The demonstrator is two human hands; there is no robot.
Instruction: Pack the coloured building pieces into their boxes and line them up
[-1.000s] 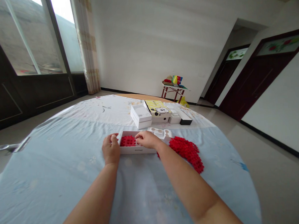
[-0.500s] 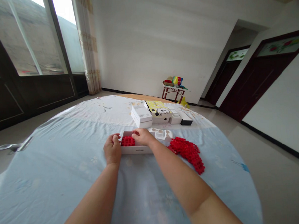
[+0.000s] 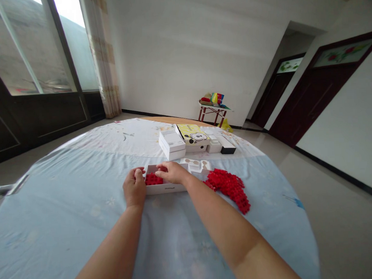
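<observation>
A white open box (image 3: 166, 188) with lettering on its near side lies in front of me. Red plastic interlocking blocks (image 3: 153, 179) fill its left part. My left hand (image 3: 135, 186) is curled against the box's left end, thumb and fingers closed at its wall. Reaching in from the right, my right hand (image 3: 172, 172) has its fingers bent together at the red blocks inside; red shows at the fingertips, which partly hide what they grip. To the right, a heap of loose red blocks (image 3: 229, 187) lies on the cloth.
Behind the box sit a white molded tray (image 3: 201, 165), a white carton (image 3: 172, 145), a yellow cartoon box (image 3: 193, 135) and a black-and-white box (image 3: 227, 145). A blue-and-white cloth (image 3: 84, 201) covers the round table. A small table (image 3: 214, 108) with items stands by the wall.
The view has shifted slightly, moving everything a little left in the picture. My right hand's fingers have lowered and flattened over the red blocks; my left hand stays at the box's end.
</observation>
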